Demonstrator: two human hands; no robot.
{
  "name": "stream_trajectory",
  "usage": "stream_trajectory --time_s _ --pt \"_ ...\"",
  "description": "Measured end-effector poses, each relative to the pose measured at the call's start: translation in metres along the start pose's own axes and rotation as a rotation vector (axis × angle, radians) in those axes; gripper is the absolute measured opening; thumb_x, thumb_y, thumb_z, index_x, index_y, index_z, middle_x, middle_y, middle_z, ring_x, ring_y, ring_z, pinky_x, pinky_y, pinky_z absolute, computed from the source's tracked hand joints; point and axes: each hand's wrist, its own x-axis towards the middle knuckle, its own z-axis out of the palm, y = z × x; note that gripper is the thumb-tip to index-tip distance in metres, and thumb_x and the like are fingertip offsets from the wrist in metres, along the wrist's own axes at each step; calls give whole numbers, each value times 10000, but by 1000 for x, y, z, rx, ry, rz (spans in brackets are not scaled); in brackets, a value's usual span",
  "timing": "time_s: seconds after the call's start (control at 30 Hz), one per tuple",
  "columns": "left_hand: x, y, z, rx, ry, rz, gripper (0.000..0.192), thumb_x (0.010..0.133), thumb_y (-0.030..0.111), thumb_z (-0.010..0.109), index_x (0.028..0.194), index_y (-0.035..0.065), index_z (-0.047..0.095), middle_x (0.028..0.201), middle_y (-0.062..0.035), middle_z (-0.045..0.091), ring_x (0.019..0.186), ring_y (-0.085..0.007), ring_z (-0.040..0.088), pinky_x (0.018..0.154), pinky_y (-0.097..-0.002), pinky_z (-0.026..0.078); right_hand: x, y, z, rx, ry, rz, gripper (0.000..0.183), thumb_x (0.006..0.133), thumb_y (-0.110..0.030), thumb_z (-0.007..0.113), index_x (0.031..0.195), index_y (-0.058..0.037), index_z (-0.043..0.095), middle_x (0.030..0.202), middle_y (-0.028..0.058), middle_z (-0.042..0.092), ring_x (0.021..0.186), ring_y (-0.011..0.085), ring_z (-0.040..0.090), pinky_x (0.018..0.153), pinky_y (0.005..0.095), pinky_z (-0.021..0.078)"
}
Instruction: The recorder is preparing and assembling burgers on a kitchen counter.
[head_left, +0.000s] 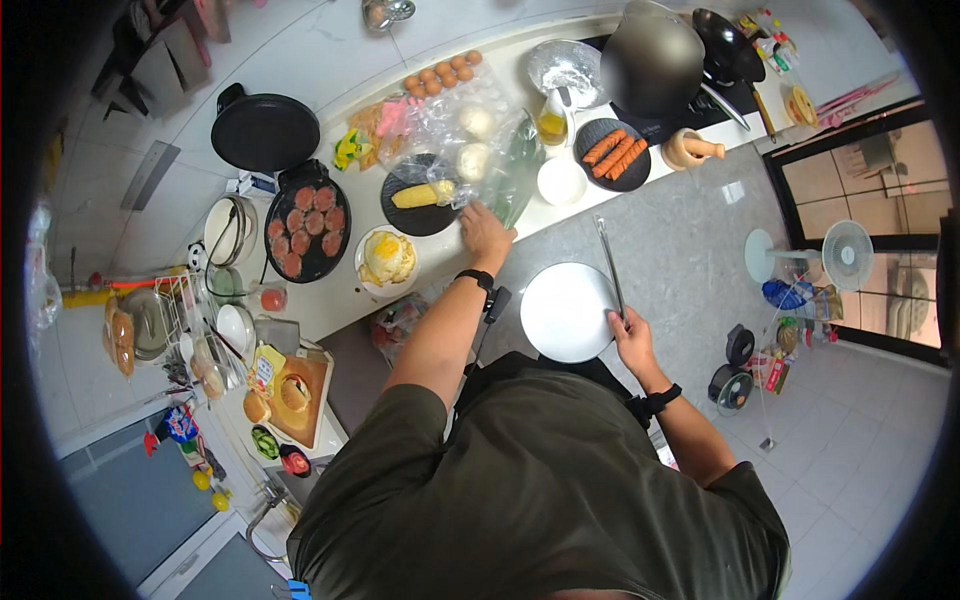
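My right hand (634, 341) grips the rim of a round white plate (566, 311) and holds metal tongs (611, 262) that point towards the counter. The plate is held over the floor, in front of my body. My left hand (487, 234) is at the counter's front edge, its fingertips by the right rim of a black plate (412, 219) and a clear plastic bag (491, 199). Whether the fingers pinch the bag or plate cannot be seen. On that black plate lies a cob of corn (424, 195). A white plate with fried egg (386, 256) stands left of it.
An open electric griddle (307, 225) holds several pink meat patties. Scored sausages (616, 154) lie on another black plate, near a white bowl (562, 180) and an oil bottle (555, 120). A large pot (652, 67) stands on the cooktop. Burger buns (295, 393) rest on a board at left.
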Motion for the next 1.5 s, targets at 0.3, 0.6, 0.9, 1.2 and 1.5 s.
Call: stream_trajectory --time_s 0.3,0.6,0.9,1.2,1.5 --pt "-3 -3 -23 -75 -180 -58 1018 634 337 891 1403 -62 355 1340 -274 477 1166 -425 601 985 -433 535 -5 12 3 -10 18 15 317 1019 -300 624 916 -1 630 671 -48 447 635 76 400 557 290 360" --pt "-10 -21 -26 -90 -121 -3 923 637 336 862 1324 -76 403 1297 -266 500 1116 -449 616 933 -465 554 41 39 29 -17 7 -15 353 1010 -345 625 1037 4 671 636 43 518 614 124 467 566 337 419" --pt "0 -45 -3 -251 -21 42 910 636 367 830 1309 -101 434 1294 -299 530 1205 -455 550 1005 -464 485 121 60 42 48 115 -50 348 1012 -310 615 1091 26 661 662 93 581 612 144 515 583 344 454" --pt "19 -58 1 -455 -227 76 911 656 344 836 1312 -143 432 1312 -323 529 1211 -414 569 1018 -423 473 153 57 26 43 148 -52 340 1012 -297 607 1068 33 660 681 103 591 643 166 540 622 357 465" --pt "1 -10 -9 225 -49 128 879 691 433 841 1277 -102 464 1279 -264 527 1193 -407 547 1042 -444 450 165 43 23 69 137 1 335 1014 -300 606 1067 25 667 703 119 628 626 168 544 613 358 463"
